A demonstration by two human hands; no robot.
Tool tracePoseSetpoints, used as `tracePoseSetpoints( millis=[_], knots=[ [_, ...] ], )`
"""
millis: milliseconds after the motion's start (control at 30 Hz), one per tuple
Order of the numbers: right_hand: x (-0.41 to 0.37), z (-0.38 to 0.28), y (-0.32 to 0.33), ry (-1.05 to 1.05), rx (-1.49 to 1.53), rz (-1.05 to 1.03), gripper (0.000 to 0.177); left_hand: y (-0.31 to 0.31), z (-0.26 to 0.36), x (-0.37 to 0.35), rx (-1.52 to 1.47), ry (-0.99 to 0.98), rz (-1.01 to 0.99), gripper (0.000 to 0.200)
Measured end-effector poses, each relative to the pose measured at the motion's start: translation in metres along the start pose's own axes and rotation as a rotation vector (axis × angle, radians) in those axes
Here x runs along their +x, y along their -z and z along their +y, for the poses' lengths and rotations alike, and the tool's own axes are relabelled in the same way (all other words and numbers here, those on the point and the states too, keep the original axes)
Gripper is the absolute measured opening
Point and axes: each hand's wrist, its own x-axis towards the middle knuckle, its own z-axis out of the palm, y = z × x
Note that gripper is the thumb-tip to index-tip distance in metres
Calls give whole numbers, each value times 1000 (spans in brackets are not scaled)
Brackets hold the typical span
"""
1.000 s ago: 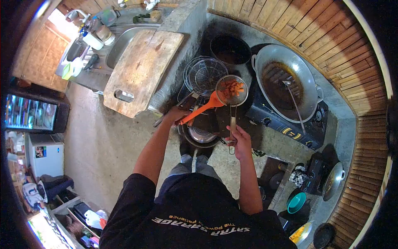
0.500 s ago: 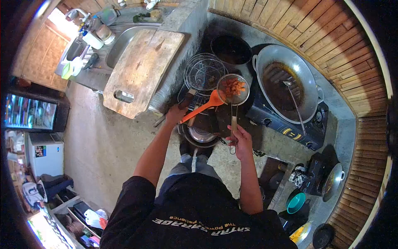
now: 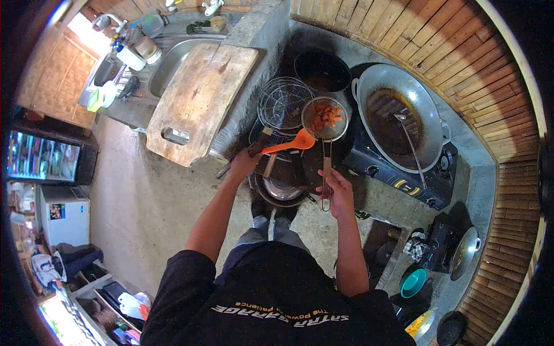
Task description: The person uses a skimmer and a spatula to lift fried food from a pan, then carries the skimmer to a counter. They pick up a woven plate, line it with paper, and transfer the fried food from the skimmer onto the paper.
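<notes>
My right hand (image 3: pixel 336 193) is closed round the long handle of a wire strainer (image 3: pixel 312 130), held out in front of me. Small orange-red food pieces (image 3: pixel 326 115) lie in its mesh bowl. In my left hand (image 3: pixel 245 161) is an orange spoon (image 3: pixel 300 140), its bowl right at the strainer's rim on the near left side. A dark-handled utensil (image 3: pixel 265 136) shows just above my left fingers. Behind the strainer stands a dark pot (image 3: pixel 336 68), and to its left a round wire basket (image 3: pixel 271 118).
A large wok (image 3: pixel 378 78) with dark liquid and a ladle (image 3: pixel 412 144) sits on the gas stove (image 3: pixel 375 170) to the right. On the left, a wooden cutting board (image 3: pixel 190 104) lies partly over the sink (image 3: pixel 167 66). A lidded pan (image 3: pixel 281 189) is low between my hands.
The orange spoon's handle has swung upward with my left hand, so the spoon lies flatter. The food pieces have shifted within the strainer, which stays almost in place.
</notes>
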Motion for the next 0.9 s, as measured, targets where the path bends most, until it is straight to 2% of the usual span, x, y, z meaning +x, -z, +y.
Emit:
tracePoseSetpoints(
  millis=[100,200,300,400,433,500,600,633,733,900],
  knots=[
    [2,2,1,6,4,-13,42,-5,-5,-2,-37,-51,35,55],
    [1,1,-1,18,-1,-14,42,15,28,-28,-213,-22,-21,50],
    [2,-8,-6,45,8,-6,39,7,12,-19,-324,-109,-78,41],
    [14,-17,-8,130,-19,-10,37,54,77,-63,-442,25,-319,38],
    [18,-21,-10,166,-35,-12,37,55,81,-66,-444,42,-309,38],
    [21,-34,-20,254,-216,23,35,55,85,-71,-447,76,-293,38],
    [32,-41,-29,397,-570,122,33,52,83,-72,-653,-46,-348,38],
    [38,-41,-30,446,-703,162,33,55,87,-75,-651,-33,-364,38],
    [52,-39,-30,738,-1070,269,32,61,95,-81,-664,-2,-410,37],
    [49,-41,-33,835,-1174,300,34,61,93,-81,-703,13,-464,37]
  ],
)
